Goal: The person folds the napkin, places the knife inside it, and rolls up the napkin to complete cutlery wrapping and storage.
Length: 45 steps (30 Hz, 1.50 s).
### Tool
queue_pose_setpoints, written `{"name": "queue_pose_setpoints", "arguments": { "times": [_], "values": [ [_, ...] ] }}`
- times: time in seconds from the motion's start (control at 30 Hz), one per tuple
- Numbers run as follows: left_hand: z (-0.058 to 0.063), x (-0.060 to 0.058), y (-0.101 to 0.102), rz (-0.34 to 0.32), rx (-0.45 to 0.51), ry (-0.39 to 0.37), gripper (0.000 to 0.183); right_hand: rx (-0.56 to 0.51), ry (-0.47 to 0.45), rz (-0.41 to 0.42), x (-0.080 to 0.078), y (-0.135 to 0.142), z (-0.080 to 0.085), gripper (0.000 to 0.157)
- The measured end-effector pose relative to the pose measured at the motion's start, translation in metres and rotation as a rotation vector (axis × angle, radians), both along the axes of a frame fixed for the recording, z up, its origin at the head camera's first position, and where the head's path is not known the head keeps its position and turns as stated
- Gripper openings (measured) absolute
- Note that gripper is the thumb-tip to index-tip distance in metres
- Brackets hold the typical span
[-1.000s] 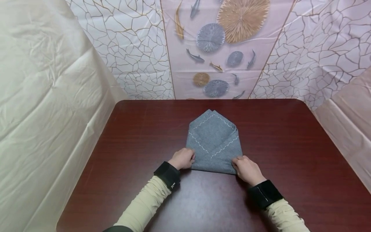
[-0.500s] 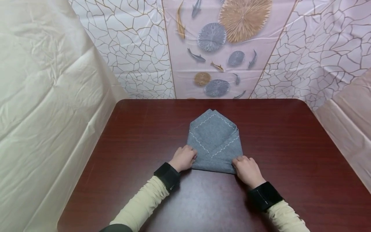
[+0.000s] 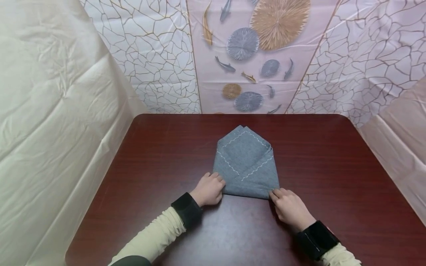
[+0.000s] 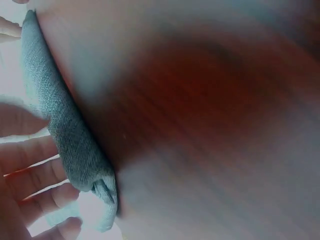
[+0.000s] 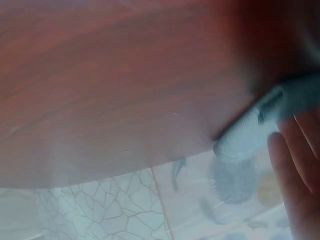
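Note:
A grey cloth (image 3: 246,159) with white zigzag stitching lies folded into an envelope-like shape, its point toward the far side. At its near left corner is my left hand (image 3: 209,188), fingertips on the cloth. The left wrist view shows those fingers (image 4: 35,177) spread and fairly straight against the thick folded edge of the cloth (image 4: 75,140). My right hand (image 3: 293,208) touches the near right corner with its fingertips. In the right wrist view its fingers (image 5: 287,170) extend straight beside the cloth's folded end (image 5: 250,132); the thumb is hidden there.
The cloth lies on a dark red-brown wooden table (image 3: 159,147) with rounded far corners. A patterned curtain (image 3: 159,55) hangs behind it. Cream fabric (image 3: 60,129) drapes along the left side, and more pale fabric (image 3: 399,140) along the right.
Both hands have drawn back a little toward me, the left slightly leftward and the right outward to the right. The folded cloth stays almost where it was.

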State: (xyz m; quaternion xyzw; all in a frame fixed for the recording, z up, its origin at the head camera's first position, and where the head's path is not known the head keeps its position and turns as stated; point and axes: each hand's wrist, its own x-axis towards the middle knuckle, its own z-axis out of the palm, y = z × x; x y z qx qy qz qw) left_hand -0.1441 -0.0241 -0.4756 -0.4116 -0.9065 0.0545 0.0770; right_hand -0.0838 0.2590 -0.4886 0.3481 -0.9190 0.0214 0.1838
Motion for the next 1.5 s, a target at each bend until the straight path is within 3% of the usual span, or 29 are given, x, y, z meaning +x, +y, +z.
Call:
{"name": "queue_pose_setpoints", "arguments": {
  "times": [0.07, 0.23, 0.43, 0.73, 0.97, 1.23, 1.37, 1.5],
  "values": [
    [0.001, 0.001, -0.002, -0.034, -0.014, 0.036, 0.009, -0.002, 0.044, 0.018, -0.001, -0.001, -0.003, 0.026],
    [-0.003, 0.002, -0.002, -0.091, -0.014, 0.150, 0.006, -0.006, 0.112, 0.035, -0.007, -0.006, -0.006, 0.005],
    [-0.010, -0.001, 0.002, -0.121, -0.004, 0.221, 0.006, 0.009, 0.118, 0.011, -0.012, -0.010, -0.006, 0.009],
    [-0.007, -0.001, 0.007, -0.197, -0.074, 0.339, 0.015, 0.018, 0.150, -0.006, -0.019, -0.018, -0.006, 0.016],
    [-0.009, -0.004, 0.009, -0.206, -0.091, 0.316, 0.013, 0.023, 0.210, 0.000, -0.024, -0.024, -0.008, 0.013],
    [-0.013, -0.005, 0.014, -0.192, -0.072, 0.347, 0.010, -0.017, 0.176, -0.071, -0.020, -0.024, -0.011, 0.020],
    [-0.010, -0.004, 0.011, -0.185, -0.049, 0.266, 0.008, -0.063, 0.115, -0.116, -0.014, -0.023, -0.010, 0.016],
    [-0.006, -0.004, 0.003, -0.159, 0.011, 0.096, 0.010, -0.091, 0.058, -0.145, -0.009, -0.021, -0.007, 0.015]
  ]
}}
